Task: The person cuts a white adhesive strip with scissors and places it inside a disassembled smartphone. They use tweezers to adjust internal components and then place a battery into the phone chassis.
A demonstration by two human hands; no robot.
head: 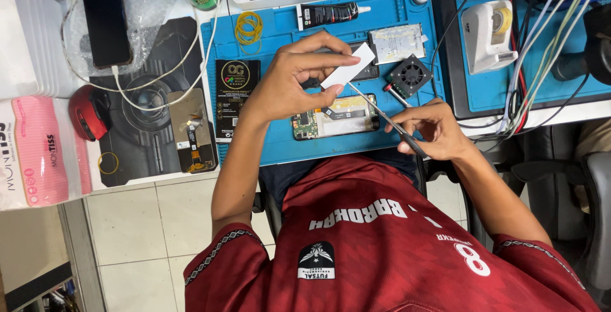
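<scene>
2 hands meet above the blue work mat (280, 146). The left hand (289, 86) pinches a small white strip (348, 65) between thumb and fingertips, holding it just over the opened phone (334, 120). The right hand (433, 128) is closed around metal tweezers (382, 118), whose tips reach the lower edge of the strip; whether the tips are pinched on it or only touching is too small to tell.

The phone lies flat on the mat with its back off, the green circuit board and a pale inner panel showing, so opening appears done. The strip is held clear of the phone and not laid on it, so fitting it seems not yet done. A small black fan (410, 75) and a black tube (331, 14) lie near on the mat.
</scene>
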